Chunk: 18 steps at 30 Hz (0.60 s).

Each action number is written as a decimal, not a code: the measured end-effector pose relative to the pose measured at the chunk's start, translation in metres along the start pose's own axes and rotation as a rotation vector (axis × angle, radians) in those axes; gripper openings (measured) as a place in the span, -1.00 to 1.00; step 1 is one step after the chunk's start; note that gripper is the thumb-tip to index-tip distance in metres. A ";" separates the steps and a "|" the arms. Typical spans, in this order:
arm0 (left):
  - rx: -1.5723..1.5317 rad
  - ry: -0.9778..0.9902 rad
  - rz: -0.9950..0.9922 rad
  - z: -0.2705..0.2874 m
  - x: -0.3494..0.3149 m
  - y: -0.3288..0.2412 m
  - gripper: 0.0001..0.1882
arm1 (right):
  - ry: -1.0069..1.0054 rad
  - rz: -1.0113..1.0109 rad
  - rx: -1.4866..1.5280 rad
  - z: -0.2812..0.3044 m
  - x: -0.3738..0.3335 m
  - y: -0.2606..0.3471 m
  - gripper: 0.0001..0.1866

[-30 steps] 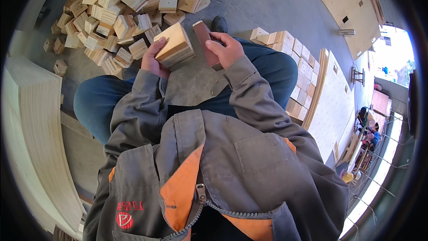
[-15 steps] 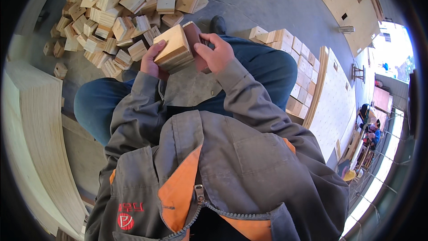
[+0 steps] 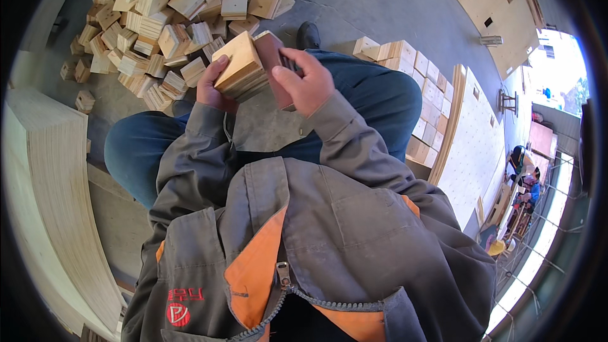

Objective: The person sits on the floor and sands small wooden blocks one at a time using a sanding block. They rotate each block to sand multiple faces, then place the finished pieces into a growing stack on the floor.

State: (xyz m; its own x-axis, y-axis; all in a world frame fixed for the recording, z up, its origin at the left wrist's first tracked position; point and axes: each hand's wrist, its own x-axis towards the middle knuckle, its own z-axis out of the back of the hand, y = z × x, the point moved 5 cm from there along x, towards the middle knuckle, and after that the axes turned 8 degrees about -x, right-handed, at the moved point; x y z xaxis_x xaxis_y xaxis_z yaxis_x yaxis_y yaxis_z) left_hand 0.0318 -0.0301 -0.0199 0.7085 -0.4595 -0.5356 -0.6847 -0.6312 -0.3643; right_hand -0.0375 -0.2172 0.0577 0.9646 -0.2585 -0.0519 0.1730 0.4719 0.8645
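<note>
My left hand [image 3: 211, 87] is closed round a pale plywood block [image 3: 240, 63], thumb along its edge. The layered grain shows on the block's near side. In my right hand [image 3: 310, 83] is a flat reddish-brown sanding block [image 3: 272, 66], gripped between thumb and fingers. Its broad face is turned up, and its left edge lies against or very close to the plywood block's right side; I cannot tell if they touch. Both hands are raised above the floor between my knees. The fingers under each block are hidden.
Many loose plywood blocks [image 3: 152, 28] lie heaped on the concrete floor beyond my left knee. To the right, similar blocks [image 3: 432, 95] stand in neat rows beside a large plywood panel [image 3: 472, 145]. A tall stack of sheets [image 3: 57, 171] rises at the left.
The sanding block has slid a little toward me along the plywood block's side, with my right hand. My left hand and the plywood block have shifted slightly left.
</note>
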 end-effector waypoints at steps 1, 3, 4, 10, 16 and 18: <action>-0.001 0.000 0.009 0.000 -0.002 -0.001 -0.34 | 0.006 -0.017 0.003 -0.003 0.001 0.000 -0.45; 0.023 -0.012 0.029 -0.002 -0.006 -0.001 -0.34 | 0.015 -0.051 0.008 -0.006 0.004 -0.001 -0.45; 0.048 -0.023 0.040 -0.004 -0.008 0.000 -0.33 | -0.019 -0.044 -0.041 -0.004 0.009 -0.004 -0.45; 0.069 0.118 0.145 -0.016 -0.017 0.007 -0.34 | -0.177 -0.148 -0.059 0.016 0.031 -0.049 -0.43; -0.032 -0.047 -0.003 -0.005 -0.003 0.003 -0.32 | -0.028 -0.103 0.173 0.022 0.011 -0.025 -0.42; -0.020 -0.040 -0.021 0.000 -0.001 0.002 -0.33 | 0.031 0.007 0.078 0.011 -0.002 -0.003 -0.43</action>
State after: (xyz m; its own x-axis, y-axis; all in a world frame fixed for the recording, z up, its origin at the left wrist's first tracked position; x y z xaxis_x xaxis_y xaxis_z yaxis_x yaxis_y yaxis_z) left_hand 0.0297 -0.0313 -0.0198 0.7148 -0.4213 -0.5582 -0.6662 -0.6530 -0.3602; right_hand -0.0424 -0.2274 0.0602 0.9716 -0.2286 -0.0606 0.1518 0.4064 0.9010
